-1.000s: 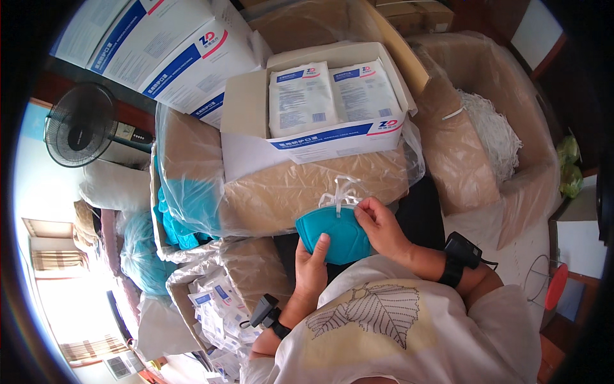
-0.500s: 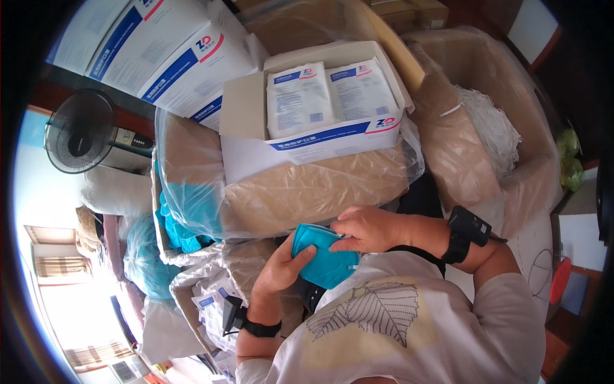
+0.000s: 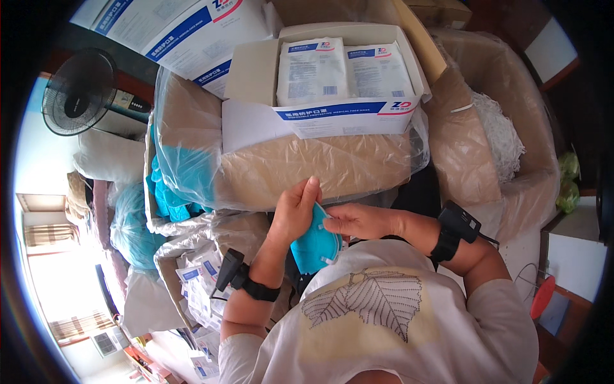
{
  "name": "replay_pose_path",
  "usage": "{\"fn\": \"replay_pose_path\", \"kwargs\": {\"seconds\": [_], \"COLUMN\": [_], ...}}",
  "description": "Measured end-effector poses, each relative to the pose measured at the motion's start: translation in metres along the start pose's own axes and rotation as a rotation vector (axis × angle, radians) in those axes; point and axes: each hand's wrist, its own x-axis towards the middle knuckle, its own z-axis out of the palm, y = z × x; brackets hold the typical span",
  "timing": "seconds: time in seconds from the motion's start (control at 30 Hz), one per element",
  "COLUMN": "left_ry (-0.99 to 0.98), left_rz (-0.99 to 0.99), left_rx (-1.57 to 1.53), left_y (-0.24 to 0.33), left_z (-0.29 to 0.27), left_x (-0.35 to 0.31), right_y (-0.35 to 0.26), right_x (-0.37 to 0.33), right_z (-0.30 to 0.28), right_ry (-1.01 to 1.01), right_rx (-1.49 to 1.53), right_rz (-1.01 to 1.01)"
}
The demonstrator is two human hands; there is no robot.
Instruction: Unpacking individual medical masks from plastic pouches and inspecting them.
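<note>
"What's the biggest thing around you?"

"The plastic-lined carton beyond your hands, then your pale shirt on the near side. An open white box sits on the carton, with two white packs in it, side by side."

"How are your arms set?"

"Your left forearm climbs steeply from the lower left; your right forearm comes in nearly level, elbow bent."

"And your hands?"

"Your left hand covers the upper left of the teal mask, thumb pointing up (its other fingers are hidden, so I cannot tell how far they close). Your right hand turns inward, thumb over the mask's right edge, bent fingers behind, clamped on it."

"Where is that mask?"

"Tilted between your hands, just in front of your shirt. Smaller still are the black straps on your wrists and, smallest, a white tab at the mask's lower right."
</note>
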Motion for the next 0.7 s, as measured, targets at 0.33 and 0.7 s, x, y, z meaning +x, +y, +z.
{"fn": "replay_pose_path", "kwargs": {"seconds": [0.33,0.7], "left_ry": [0.221,-0.711], "left_rz": [0.286,-0.033], "left_rx": [0.354,0.631], "left_y": [0.034,0.020], "left_z": [-0.051,-0.018], "left_x": [0.023,-0.024], "right_y": [0.006,-0.031], "right_x": [0.004,-0.004], "right_z": [0.005,-0.026], "right_ry": [-0.130,-0.182], "right_rx": [-0.128,-0.152], "right_rz": [-0.013,0.252]}}
